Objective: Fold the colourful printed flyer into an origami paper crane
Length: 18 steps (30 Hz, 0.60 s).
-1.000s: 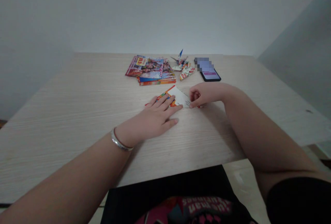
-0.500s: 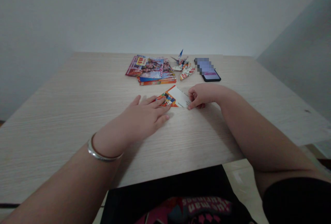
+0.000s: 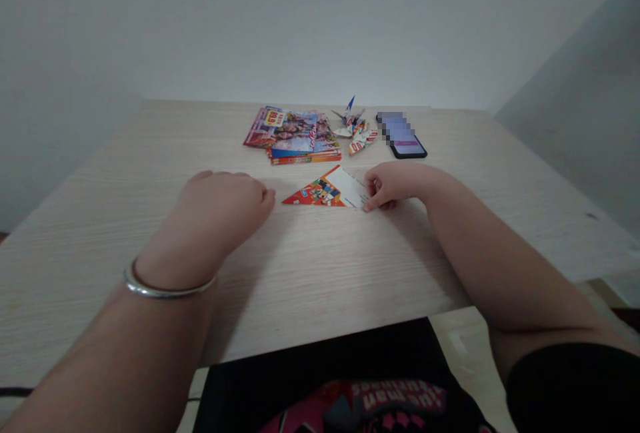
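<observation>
A sheet of printed paper, folded into a triangle, lies flat on the table. Its left part is orange with coloured figures, and the right part is white. My right hand pinches the paper's right corner between thumb and fingers, covering that corner. To the left of the triangle, my left hand is held with its fingers curled in, apart from the paper. Nothing shows in it, and its fingertips are partly hidden from this side. A silver bangle circles the left wrist.
Behind the triangle lies a stack of printed leaflets. Folded paper cranes stand to its right, beside a phone with its screen lit. The pale wooden table meets a wall at the back.
My left hand has lifted off the paper and moved left, its spread fingers now curled. The orange left corner has come into view. My right hand keeps its pinch in the same place.
</observation>
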Each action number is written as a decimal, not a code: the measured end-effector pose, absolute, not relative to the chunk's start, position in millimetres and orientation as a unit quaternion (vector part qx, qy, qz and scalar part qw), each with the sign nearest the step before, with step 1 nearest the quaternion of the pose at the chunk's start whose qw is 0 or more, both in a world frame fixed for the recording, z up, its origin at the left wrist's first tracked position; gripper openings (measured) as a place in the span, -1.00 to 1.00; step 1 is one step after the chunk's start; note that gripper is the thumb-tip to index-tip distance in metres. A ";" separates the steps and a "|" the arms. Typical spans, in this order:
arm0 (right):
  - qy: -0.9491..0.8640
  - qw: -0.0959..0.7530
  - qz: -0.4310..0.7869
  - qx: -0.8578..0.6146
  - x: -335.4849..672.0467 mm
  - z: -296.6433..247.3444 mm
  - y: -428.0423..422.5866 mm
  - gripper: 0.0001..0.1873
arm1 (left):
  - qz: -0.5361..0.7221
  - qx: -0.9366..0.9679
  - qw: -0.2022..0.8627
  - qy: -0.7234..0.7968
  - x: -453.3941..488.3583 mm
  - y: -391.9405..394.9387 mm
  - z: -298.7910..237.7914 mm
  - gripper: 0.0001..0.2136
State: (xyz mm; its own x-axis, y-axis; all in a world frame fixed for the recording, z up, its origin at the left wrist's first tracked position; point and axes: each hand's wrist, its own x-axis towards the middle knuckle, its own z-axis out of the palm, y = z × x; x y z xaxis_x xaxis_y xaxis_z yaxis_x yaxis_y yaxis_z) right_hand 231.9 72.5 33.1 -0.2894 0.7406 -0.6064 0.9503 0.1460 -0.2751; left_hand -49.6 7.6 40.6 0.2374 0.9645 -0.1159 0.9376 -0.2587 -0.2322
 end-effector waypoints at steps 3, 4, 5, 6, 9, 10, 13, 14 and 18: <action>0.738 0.162 -0.316 0.574 232.6 35.0 71.0 -0.70 | 0.045 -0.800 0.036 -0.598 -40.7 12.7 33.3 -0.56; 0.740 0.158 -0.320 0.571 233.2 35.1 70.7 -0.71 | -0.001 -0.820 0.016 -0.573 -36.5 13.4 29.7 -0.59; 0.744 0.152 -0.322 0.565 234.1 34.8 70.6 -0.71 | -0.032 -0.842 0.016 -0.539 -32.1 13.6 25.9 -0.60; 0.753 0.141 -0.318 0.558 234.9 34.2 70.5 -0.71 | -0.046 -0.867 0.016 -0.496 -27.8 13.3 22.3 -0.59; 0.794 0.082 -0.289 0.529 236.8 31.0 70.6 -0.69 | -0.044 -0.919 0.004 -0.391 -18.5 11.8 13.7 -0.61; 0.804 0.060 -0.283 0.520 236.9 29.6 70.6 -0.69 | -0.039 -0.927 -0.005 -0.373 -17.3 11.6 11.7 -0.62; 0.810 0.001 -0.284 0.513 236.9 25.6 71.4 -0.72 | -0.041 -0.932 -0.023 -0.359 -18.8 12.7 7.5 -0.59; 0.809 -0.029 -0.266 0.524 237.5 24.3 72.5 -0.72 | -0.047 -0.932 -0.026 -0.357 -20.3 13.4 6.4 -0.58; 0.753 -0.195 -0.076 0.624 249.2 18.0 82.6 -0.71 | -0.065 -0.937 -0.041 -0.341 -25.4 16.5 3.9 -0.56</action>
State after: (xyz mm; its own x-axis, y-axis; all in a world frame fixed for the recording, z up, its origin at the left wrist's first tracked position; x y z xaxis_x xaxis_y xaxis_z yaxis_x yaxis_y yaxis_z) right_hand 249.2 82.6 18.0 -0.1453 0.9694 0.1978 0.9101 0.2094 -0.3575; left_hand -25.4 16.5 3.9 0.7590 0.6443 0.0938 0.6336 -0.7641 0.1212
